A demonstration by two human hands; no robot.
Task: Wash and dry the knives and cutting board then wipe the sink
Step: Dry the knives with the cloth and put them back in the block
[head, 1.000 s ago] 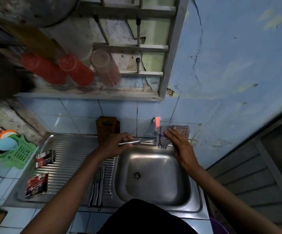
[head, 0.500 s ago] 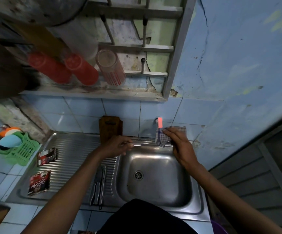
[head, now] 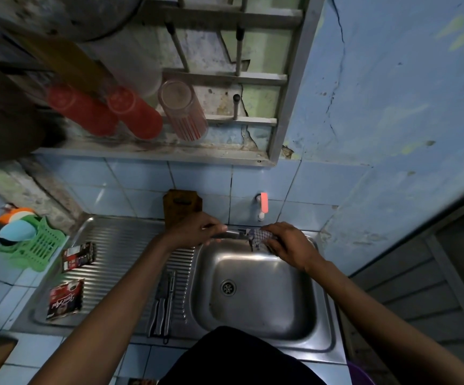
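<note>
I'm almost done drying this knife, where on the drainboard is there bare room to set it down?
Bare ribbed drainboard lies between the sachets at its left edge and the knives already lying beside the basin; the strip behind, toward the cutting board, is also free. The basin-side edge is crowded.

I see a wall rack [head: 225,76] up top with two red cups [head: 105,112] and a clear striped cup [head: 183,109] hung mouth-out; blue tiles [head: 136,176] behind; cracked blue wall [head: 392,93] to the right; tap [head: 262,205] with red handle on the tiles; green basket [head: 37,250] far left on the desk, holding coloured utensils [head: 14,225]; two dark sachets [head: 78,256] lying on the draining surface, the near one [head: 65,298] red-black.
</note>
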